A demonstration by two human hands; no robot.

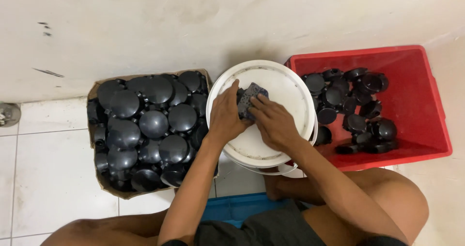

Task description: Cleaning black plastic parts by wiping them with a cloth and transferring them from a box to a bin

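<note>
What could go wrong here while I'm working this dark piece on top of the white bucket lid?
Both hands, left hand and right hand, press the dark piece on the white lid, which sits on a bucket and could tip. The piece might slip and pinch a finger. The cardboard box is heaped with round black caps that could spill.

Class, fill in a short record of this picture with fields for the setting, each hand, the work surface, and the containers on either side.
Setting: white tiled floor beside a pale wall, seen from above
Work surface: white bucket lid, on a bucket between the person's knees
Left hand: on the lid, steadying a dark blue-grey pad
Right hand: fingers pressed on the same pad
Left container: cardboard box heaped with black round caps
Right container: red plastic crate, partly filled with smaller black parts
</note>
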